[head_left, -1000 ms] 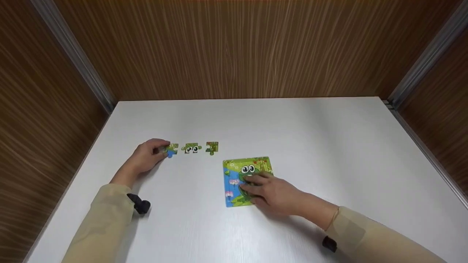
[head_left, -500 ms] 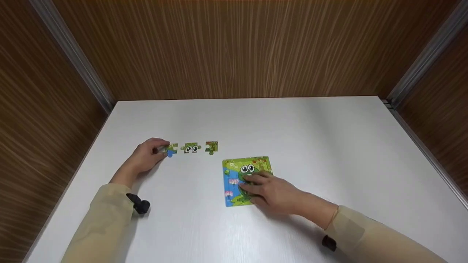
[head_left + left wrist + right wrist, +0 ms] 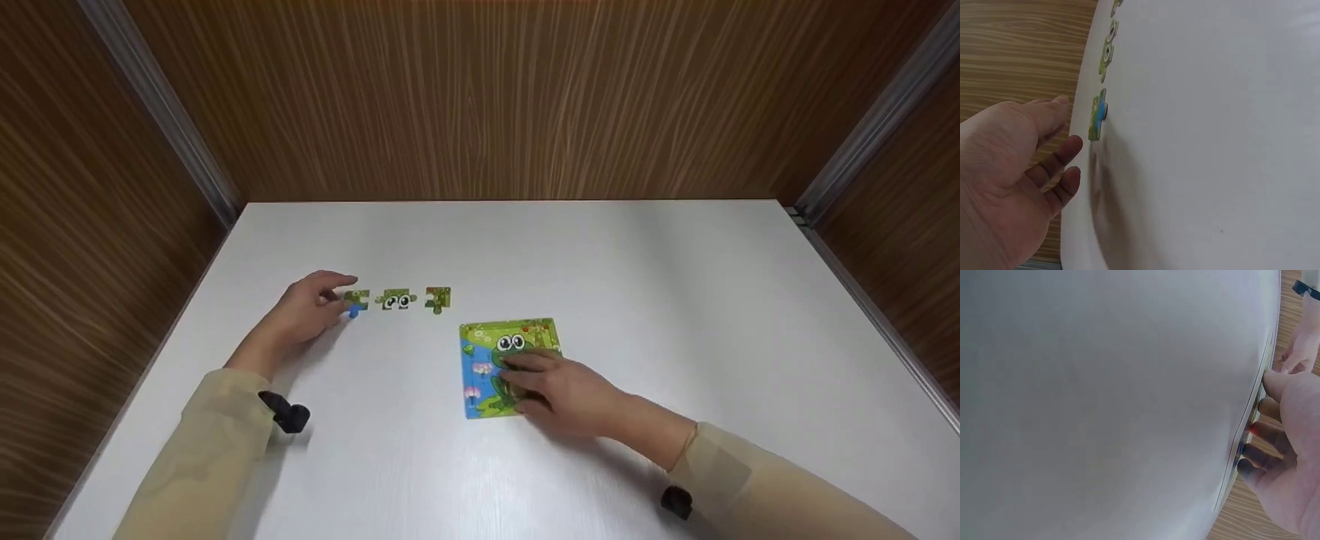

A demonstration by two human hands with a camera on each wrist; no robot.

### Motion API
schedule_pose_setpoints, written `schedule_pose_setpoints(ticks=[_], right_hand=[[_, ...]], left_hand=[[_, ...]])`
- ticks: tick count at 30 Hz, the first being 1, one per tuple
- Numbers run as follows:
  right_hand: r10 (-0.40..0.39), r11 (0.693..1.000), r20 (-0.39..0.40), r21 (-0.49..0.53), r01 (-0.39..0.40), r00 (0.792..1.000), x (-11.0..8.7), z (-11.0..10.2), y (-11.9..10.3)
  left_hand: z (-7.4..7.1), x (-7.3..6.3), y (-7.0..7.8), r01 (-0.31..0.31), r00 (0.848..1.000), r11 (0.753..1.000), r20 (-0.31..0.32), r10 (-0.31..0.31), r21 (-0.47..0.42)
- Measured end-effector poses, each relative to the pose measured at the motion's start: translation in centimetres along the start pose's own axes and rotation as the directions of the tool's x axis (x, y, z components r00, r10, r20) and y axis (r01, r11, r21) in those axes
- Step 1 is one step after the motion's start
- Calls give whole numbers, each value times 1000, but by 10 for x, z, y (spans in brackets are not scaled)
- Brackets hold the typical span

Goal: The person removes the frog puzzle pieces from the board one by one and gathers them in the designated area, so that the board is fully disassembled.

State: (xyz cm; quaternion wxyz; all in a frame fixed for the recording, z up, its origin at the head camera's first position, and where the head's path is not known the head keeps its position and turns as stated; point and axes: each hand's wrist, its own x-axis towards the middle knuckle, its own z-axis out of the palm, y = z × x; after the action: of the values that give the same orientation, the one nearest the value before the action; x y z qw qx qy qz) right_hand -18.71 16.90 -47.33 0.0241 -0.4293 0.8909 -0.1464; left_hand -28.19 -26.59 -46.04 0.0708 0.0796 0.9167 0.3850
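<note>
Just left of a green jigsaw piece with a blue tab (image 3: 358, 301), my left hand (image 3: 304, 309) hovers with fingers relaxed and parted. In the left wrist view a gap shows between the fingers and that jigsaw piece (image 3: 1098, 115). To its right lie a jigsaw piece with two cartoon eyes (image 3: 396, 300) and a green corner jigsaw piece (image 3: 438, 298), in a row with small gaps. My right hand (image 3: 574, 394) rests on the frog puzzle board (image 3: 481, 390), fingers spread over its right half and covering part of the frog. The board lies flat.
Everything lies on a white table (image 3: 390, 465). A brown wood-grain panel (image 3: 480, 105) stands along its far edge, with similar panels at left and right. A black wrist device (image 3: 289, 414) sits at the left sleeve cuff.
My left hand has let go of the blue-tabbed jigsaw piece and its fingers have risen slightly off it. The right hand keeps its place on the board. The view has shifted a little.
</note>
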Motion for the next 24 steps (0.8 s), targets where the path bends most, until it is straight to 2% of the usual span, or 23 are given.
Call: schedule_pose_setpoints(ticks=[4, 9, 17, 24], right_hand=[[-2, 1000, -22, 9, 3, 1000, -3, -3, 2], [13, 1000, -28, -14, -14, 1000, -15, -9, 8], [46, 997, -30, -57, -47, 998, -38, -15, 18], [55, 997, -19, -54, -56, 998, -51, -16, 18]], left_hand=[[3, 6, 19, -38, 999, 999, -1, 38, 13], [15, 13, 48, -110, 994, 994, 19, 110, 14], [41, 21, 86, -227, 971, 974, 80, 227, -12], [69, 29, 114, -286, 948, 957, 133, 289, -44]])
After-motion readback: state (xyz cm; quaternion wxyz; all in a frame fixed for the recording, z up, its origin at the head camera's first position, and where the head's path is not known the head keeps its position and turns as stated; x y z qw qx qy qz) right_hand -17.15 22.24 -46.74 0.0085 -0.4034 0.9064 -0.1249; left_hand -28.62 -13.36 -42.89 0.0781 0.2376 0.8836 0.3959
